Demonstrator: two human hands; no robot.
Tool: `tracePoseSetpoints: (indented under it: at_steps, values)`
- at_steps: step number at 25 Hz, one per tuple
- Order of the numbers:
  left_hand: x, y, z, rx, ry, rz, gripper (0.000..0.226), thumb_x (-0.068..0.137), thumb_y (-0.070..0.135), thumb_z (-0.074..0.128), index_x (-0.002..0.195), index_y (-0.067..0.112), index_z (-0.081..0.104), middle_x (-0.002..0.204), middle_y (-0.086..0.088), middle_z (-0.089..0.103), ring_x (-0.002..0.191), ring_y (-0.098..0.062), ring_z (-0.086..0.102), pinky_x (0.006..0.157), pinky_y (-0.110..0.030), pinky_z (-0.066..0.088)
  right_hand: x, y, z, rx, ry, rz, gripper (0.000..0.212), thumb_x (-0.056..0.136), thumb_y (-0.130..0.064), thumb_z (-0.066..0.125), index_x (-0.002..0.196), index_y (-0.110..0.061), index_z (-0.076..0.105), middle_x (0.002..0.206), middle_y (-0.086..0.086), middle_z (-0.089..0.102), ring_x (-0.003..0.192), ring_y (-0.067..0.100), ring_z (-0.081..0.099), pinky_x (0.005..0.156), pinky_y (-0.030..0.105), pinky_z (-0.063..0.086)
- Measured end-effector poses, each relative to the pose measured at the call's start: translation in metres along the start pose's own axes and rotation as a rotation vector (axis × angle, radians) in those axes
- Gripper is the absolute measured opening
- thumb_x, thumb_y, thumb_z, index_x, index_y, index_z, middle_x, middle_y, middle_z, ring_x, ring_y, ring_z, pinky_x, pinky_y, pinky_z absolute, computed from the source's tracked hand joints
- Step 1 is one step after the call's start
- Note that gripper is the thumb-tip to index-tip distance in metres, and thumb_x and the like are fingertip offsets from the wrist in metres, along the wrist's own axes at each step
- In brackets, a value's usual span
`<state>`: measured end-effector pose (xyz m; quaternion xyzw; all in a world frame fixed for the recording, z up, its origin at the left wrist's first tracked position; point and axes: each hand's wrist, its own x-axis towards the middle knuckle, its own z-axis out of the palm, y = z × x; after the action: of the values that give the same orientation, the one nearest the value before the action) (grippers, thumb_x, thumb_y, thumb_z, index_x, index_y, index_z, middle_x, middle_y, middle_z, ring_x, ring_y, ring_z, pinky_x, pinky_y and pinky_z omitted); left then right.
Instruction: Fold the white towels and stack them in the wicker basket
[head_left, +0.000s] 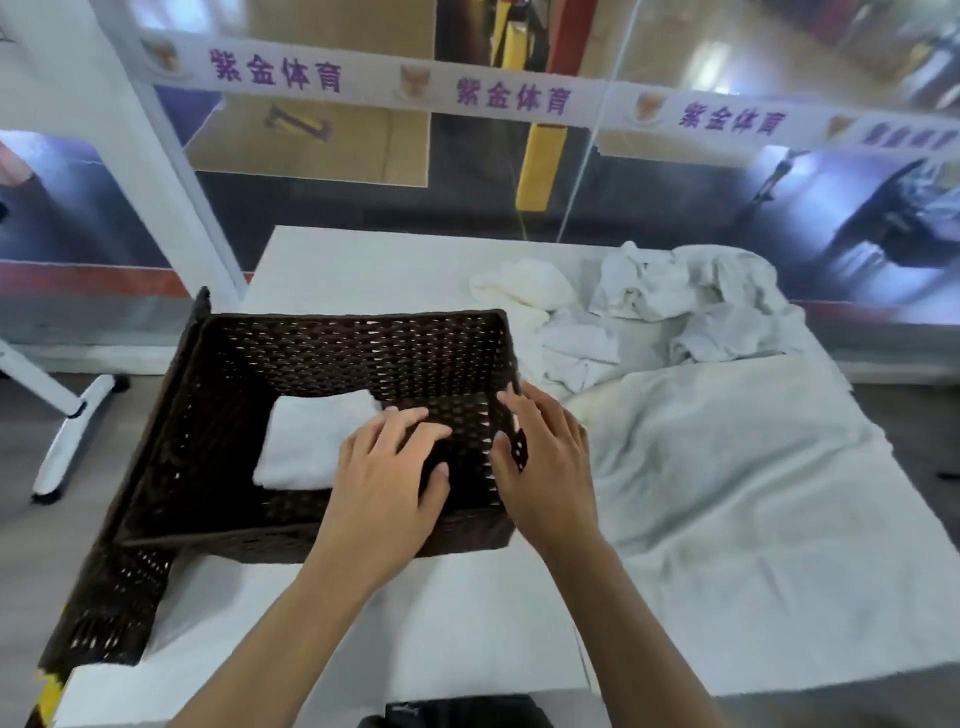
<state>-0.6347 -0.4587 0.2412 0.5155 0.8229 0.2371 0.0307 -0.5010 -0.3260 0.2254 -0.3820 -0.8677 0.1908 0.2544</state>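
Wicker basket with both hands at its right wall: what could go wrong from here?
1. The wicker basket seems to overhang the left edge of the table; a push from the left hand or right hand could shift it further off.
2. The crumpled towels lie near the far right edge and could slip off when one is pulled.

White table (363, 270) — wicker basket (353, 343) left, spread towel (727, 493) right, crumpled towels (649, 301) behind.
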Motion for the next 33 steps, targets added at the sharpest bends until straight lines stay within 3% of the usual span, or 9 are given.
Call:
tracePoseSetpoints:
  at_steps: [6,11,17,20,22,27,33]
  values:
    - [-0.012,0.068,0.03,-0.018,-0.08,0.099,0.032,0.097,0.033,0.053,0.127,0.029,0.059,0.14,0.006,0.051,0.137,-0.022,0.038,0.112,-0.041,0.032,-0.052,0.052,-0.052,0.051,0.109,0.137,0.041,0.092,-0.021,0.06,0.132,-0.024,0.059,0.142,-0.003,0.054,0.136,0.013,0.046,0.111,0.033,0.035]
    - [-0.03,0.14,0.068,-0.027,-0.149,0.11,0.031,0.094,0.028,0.061,0.126,0.029,0.06,0.139,0.004,0.051,0.134,-0.023,0.04,0.11,-0.042,0.034,-0.1,0.115,-0.107,0.038,0.098,0.231,0.041,0.095,-0.023,0.06,0.135,-0.028,0.057,0.145,-0.006,0.051,0.134,0.011,0.043,0.113,0.032,0.035]
    - [-0.07,0.219,0.121,-0.099,-0.154,0.042,0.03,0.092,0.03,0.055,0.121,0.03,0.061,0.134,0.006,0.054,0.127,-0.021,0.046,0.105,-0.041,0.036,-0.155,0.205,-0.161,0.062,0.084,0.301,0.042,0.095,-0.023,0.059,0.136,-0.03,0.056,0.144,-0.006,0.051,0.132,0.015,0.048,0.11,0.033,0.035]
    - [-0.086,0.251,0.146,-0.102,-0.18,0.023,0.041,0.089,0.042,0.038,0.121,0.031,0.061,0.134,0.008,0.054,0.127,-0.02,0.045,0.106,-0.039,0.036,-0.178,0.244,-0.178,0.083,0.086,0.332,0.042,0.094,-0.021,0.058,0.135,-0.029,0.057,0.142,-0.005,0.053,0.131,0.016,0.048,0.109,0.033,0.034]
    - [-0.09,0.264,0.16,-0.097,-0.215,0.02,0.043,0.088,0.043,0.037,0.122,0.031,0.061,0.134,0.009,0.053,0.127,-0.019,0.044,0.107,-0.038,0.035,-0.19,0.265,-0.185,0.09,0.091,0.361,0.042,0.093,-0.019,0.06,0.134,-0.027,0.059,0.141,-0.004,0.054,0.129,0.016,0.05,0.108,0.034,0.036]
    - [-0.076,0.283,0.203,-0.102,-0.292,-0.045,0.03,0.094,0.024,0.059,0.123,0.029,0.06,0.129,0.01,0.052,0.12,-0.019,0.048,0.102,-0.035,0.037,-0.195,0.317,-0.19,0.068,0.041,0.401,0.042,0.092,-0.016,0.062,0.133,-0.024,0.06,0.138,-0.001,0.057,0.125,0.02,0.054,0.105,0.036,0.038]
    - [-0.041,0.283,0.265,-0.098,-0.354,-0.245,0.034,0.096,0.026,0.056,0.13,0.027,0.055,0.134,0.007,0.05,0.124,-0.022,0.047,0.105,-0.033,0.035,-0.166,0.382,-0.193,0.013,-0.08,0.419,0.042,0.092,-0.015,0.064,0.133,-0.023,0.06,0.136,-0.001,0.058,0.123,0.021,0.056,0.102,0.031,0.033]
